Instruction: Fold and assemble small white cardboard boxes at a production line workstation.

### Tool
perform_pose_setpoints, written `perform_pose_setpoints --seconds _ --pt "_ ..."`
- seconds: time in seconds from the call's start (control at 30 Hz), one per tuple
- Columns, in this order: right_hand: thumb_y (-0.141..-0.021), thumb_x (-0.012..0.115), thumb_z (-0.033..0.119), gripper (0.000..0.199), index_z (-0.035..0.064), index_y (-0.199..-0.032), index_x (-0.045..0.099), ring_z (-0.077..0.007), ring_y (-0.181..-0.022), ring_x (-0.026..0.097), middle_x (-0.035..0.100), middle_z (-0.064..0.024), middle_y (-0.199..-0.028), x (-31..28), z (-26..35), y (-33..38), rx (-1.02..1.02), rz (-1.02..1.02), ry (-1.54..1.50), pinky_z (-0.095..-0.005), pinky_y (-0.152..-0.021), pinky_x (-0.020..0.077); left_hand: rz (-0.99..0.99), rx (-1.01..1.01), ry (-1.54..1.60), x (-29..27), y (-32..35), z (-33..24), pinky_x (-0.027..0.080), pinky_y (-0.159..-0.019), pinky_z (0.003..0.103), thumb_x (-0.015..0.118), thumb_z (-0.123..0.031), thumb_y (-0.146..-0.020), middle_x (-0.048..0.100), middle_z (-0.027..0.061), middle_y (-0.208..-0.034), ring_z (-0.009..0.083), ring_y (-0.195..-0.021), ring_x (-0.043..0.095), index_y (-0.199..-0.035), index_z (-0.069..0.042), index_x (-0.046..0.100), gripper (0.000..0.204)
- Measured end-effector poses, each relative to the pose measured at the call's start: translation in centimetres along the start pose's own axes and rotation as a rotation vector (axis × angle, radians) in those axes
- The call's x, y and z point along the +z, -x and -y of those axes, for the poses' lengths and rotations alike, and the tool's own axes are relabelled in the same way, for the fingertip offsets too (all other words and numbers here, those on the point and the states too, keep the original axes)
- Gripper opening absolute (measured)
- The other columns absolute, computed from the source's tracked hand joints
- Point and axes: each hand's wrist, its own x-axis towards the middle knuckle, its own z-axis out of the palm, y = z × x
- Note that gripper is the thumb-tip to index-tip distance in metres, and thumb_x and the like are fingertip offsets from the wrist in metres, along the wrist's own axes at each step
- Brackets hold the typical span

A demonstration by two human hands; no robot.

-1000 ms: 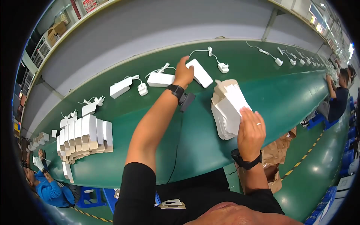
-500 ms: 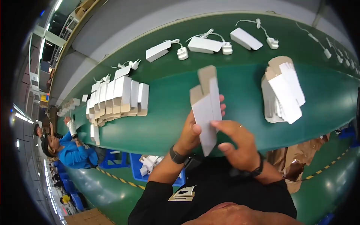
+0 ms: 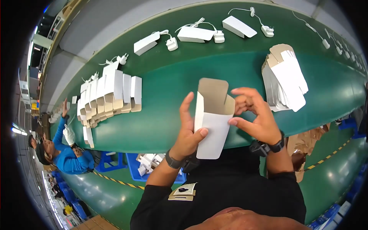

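Note:
An upright white carton (image 3: 215, 134) stands unfolded in front of me, its brown inner side showing at the open top and a long back flap raised. My left hand (image 3: 189, 132) grips its left side, thumb across the front panel and index finger pointing up. At the upper right edge is my right hand (image 3: 255, 117), fingers apart and slightly bent; its thumb tip meets the carton's edge. To the right lies a stack of flattened white cartons (image 3: 285, 80). Several formed white cartons (image 3: 115, 90) stand in a row on the left.
Along the far side of the green table (image 3: 168, 92) lie white cartons beside plug adapters (image 3: 219, 36) with tied cables. A blue bin (image 3: 135, 168) of white pieces sits below the near edge. A co-worker in a blue top (image 3: 74, 157) is at the left.
The carton has turned from a narrow, tilted side view to upright with its front panel and open top showing. My right hand has moved from its front to its upper right edge.

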Motion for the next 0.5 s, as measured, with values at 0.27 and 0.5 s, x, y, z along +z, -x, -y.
perform_pose_setpoints --seconds 0.27,0.5 --pt "-0.090 0.070 0.014 0.032 0.0000 -0.117 0.059 -0.0235 -0.106 0.061 0.059 -0.0183 -0.123 2.5 -3.6 0.4 -0.062 0.102 -0.127 -0.0354 -0.091 0.0482 0.103 0.089 -0.120 -1.5 0.8 1.9 0.048 -0.090 0.037 0.057 -0.025 -0.094 0.051 0.0192 -0.126 0.0229 -0.109 0.056 -0.153 -0.017 0.005 0.079" --pt "-0.091 0.068 0.013 0.019 -0.0014 -0.103 0.066 -0.0273 -0.106 0.063 0.064 -0.0175 -0.112 3.8 -3.1 -0.3 -0.214 -0.039 -0.077 -0.0376 -0.090 0.0506 -0.054 -0.033 0.181 -1.1 1.0 1.4 0.044 -0.094 0.037 0.058 -0.023 -0.094 0.050 0.0179 -0.126 0.0224 -0.110 0.053 -0.152 -0.013 0.014 0.073"
